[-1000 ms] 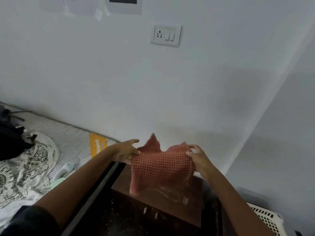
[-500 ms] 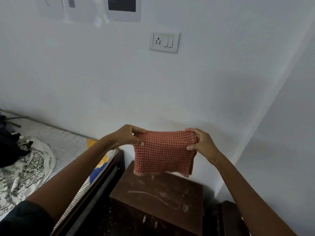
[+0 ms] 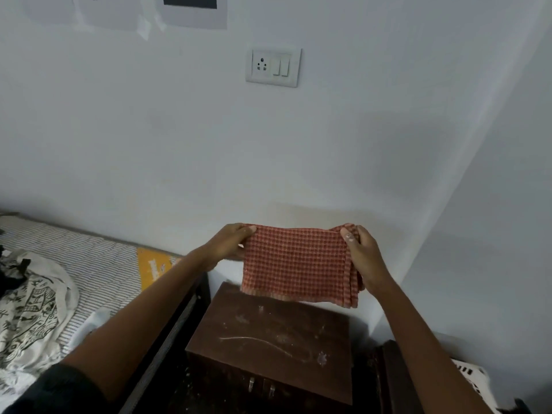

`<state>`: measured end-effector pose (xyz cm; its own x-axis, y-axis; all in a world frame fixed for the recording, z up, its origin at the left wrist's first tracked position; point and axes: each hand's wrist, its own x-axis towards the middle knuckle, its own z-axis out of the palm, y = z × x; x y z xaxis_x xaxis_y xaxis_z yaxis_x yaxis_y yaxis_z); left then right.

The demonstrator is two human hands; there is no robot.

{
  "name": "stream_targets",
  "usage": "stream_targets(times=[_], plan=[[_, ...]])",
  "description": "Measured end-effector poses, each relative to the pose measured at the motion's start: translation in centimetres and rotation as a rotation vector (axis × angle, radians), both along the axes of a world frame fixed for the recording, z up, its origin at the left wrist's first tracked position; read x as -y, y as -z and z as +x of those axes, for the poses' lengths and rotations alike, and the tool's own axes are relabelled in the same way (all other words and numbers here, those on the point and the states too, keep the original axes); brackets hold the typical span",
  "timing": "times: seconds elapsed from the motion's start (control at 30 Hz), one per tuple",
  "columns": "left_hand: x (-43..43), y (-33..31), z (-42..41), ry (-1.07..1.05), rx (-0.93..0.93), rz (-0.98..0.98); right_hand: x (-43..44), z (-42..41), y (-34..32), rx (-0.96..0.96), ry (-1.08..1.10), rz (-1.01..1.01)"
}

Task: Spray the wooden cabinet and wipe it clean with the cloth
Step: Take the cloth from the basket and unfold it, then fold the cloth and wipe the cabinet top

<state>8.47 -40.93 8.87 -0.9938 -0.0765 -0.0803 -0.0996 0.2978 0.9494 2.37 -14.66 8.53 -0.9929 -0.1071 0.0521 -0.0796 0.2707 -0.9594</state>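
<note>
A: Nearest item?
B: Two bare forearms, reaching forward from the bottom edge. A dark sleeve (image 3: 59, 386) covers the left upper arm.

A: Next, below them?
B: One wooden cabinet (image 3: 270, 339), dark brown, top dusty with pale scratch marks and a small white splotch near its front right corner. Metal pulls show on the front face. Its left edge sits just beside the dark bed frame (image 3: 167, 339); to its right, a narrow dark gap, then another dark wooden piece (image 3: 397, 380). The whole cabinet top lies bare.

A: And the cloth?
B: One red-orange checked cloth (image 3: 295, 264), folded, held up in the air above the cabinet's back edge, not touching it. Its lower hem hangs free; the layered fold edges show on the right side.

A: Hands?
B: Left hand (image 3: 231, 245) pinches the cloth's top left corner, thumb over the front. Right hand (image 3: 363, 255) grips the top right corner and folded side, fingers wrapped round it. The top edge is pulled taut between them.

A: Left of that?
B: A striped mattress (image 3: 89, 258) with a patterned white garment (image 3: 33, 306) on it and an orange label (image 3: 153, 265) at its end.

A: Far right corner?
B: A white slatted basket (image 3: 472, 380), partly cut off.

A: Furthest?
B: White wall, a switch and socket plate (image 3: 273, 67), papers (image 3: 194, 10) stuck above. The room's corner runs down behind the right hand.
</note>
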Motion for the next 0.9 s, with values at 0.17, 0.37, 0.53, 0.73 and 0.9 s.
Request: stream_targets(times=[0.17,0.37,0.53,0.73,0.9], plan=[[-6.3,2.8,-2.5,0.005,0.276,0.345,1.5,0.1,-0.2,-0.099,0.103,0.216],[-11.1,4.9,-6.2,0.120,0.386,0.748,-0.3,-0.7,-0.6,0.182,-0.119,-0.009],[-13.9,6.3,-10.1,0.052,0.232,0.642,-6.5,-3.5,5.6,0.253,0.271,-0.392],[-18.9,10.4,-12.3,0.660,0.342,0.091,-6.8,-5.8,15.7,0.754,0.217,-1.102],[-18.0,18.0,-14.4,0.459,0.348,-0.083,-8.8,-5.5,24.7,0.844,0.359,-1.215]])
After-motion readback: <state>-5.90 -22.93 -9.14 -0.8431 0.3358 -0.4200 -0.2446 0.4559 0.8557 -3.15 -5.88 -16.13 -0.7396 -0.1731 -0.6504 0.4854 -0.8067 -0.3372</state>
